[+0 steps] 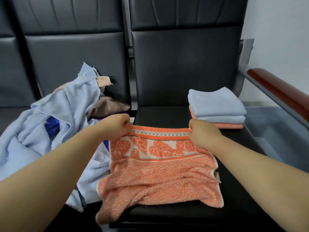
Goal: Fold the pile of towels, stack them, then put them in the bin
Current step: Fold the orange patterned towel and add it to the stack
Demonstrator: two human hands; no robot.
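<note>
- Folding the orange towel (158, 173), flat on the seat (167, 114), is the step now.
- Left hand (119, 124) and right hand (203, 133) pinch its far edge, fingers (125, 122) curled.
- Stack (217, 108) sits right of it, bin (275, 128) further right, pile (58, 114) left.
- Next, probably: bring that edge to the near edge.

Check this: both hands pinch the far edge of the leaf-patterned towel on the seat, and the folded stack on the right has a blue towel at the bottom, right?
Not quite. The head view shows the folded stack has an orange towel at the bottom, under two blue ones. The rest holds: left hand and right hand pinch the far edge of the leaf-patterned towel on the seat.
</note>
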